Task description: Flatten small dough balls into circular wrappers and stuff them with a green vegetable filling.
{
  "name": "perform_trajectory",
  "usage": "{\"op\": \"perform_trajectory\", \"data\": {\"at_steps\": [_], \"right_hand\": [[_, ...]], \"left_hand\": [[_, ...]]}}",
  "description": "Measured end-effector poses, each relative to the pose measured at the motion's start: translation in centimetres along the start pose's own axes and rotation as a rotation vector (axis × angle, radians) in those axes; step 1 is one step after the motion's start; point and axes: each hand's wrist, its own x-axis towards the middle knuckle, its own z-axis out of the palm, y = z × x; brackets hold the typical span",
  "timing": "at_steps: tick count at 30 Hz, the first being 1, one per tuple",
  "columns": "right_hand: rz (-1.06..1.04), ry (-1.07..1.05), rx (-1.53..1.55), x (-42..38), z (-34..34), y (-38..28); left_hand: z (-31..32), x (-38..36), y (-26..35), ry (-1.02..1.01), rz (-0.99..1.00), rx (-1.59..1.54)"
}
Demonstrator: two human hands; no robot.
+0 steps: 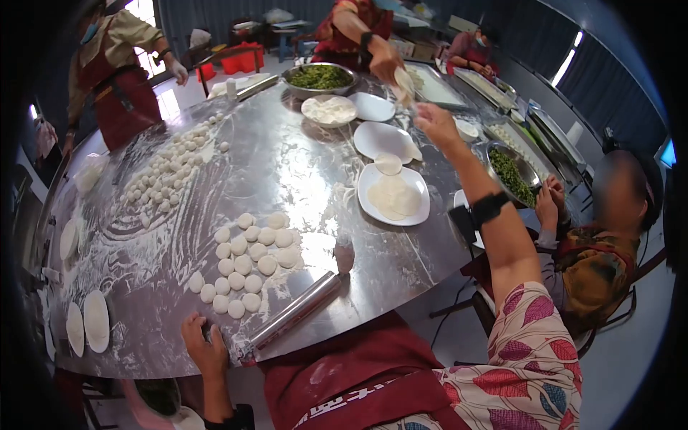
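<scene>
My left hand (204, 345) lies on the table's near edge with its fingers apart, holding nothing. Just beyond it are several flattened dough rounds (244, 265). To its right a metal rolling pin (295, 311) lies at a slant. My right hand (438, 125) reaches far across the table with fingers closed; what is between them is too small to tell. Close by it, a co-worker's hand (388, 60) holds pale, thin dough wrappers (405, 86). Below my right forearm, rolled wrappers (394, 197) lie on a white square plate (367, 208), with another white plate (376, 140) behind.
Dough pieces (168, 168) lie in flour at the left. Bowls of chopped green filling (319, 77) stand at the back and the right (512, 168). A flour bowl (328, 111) is mid-table. White dishes (96, 321) sit front left. A seated person (602, 265) is at my right.
</scene>
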Motion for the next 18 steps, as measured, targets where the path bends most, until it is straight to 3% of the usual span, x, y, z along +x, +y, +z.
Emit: {"op": "perform_trajectory", "data": {"at_steps": [1,5,9,13,18], "right_hand": [[0.047,-0.044,-0.148,-2.1,-0.4,-1.6],[0.162,-0.127,-0.245,-10.9,-0.3,-0.7],[0.244,-0.082,-0.411,-18.0,0.4,0.8],[0.304,0.015,-0.443,-17.9,0.8,2.0],[0.442,0.144,-0.310,-11.5,1.4,7.3]], "left_hand": [[0.0,-0.1,0.0,-0.002,-0.003,-0.003],[-0.1,-0.1,0.0,-0.002,0.009,0.005],[-0.1,-0.1,0.1,-0.006,0.009,0.005],[0.0,-0.1,0.1,0.000,0.017,0.015],[0.0,0.0,0.5,-0.005,0.016,0.020]]}}
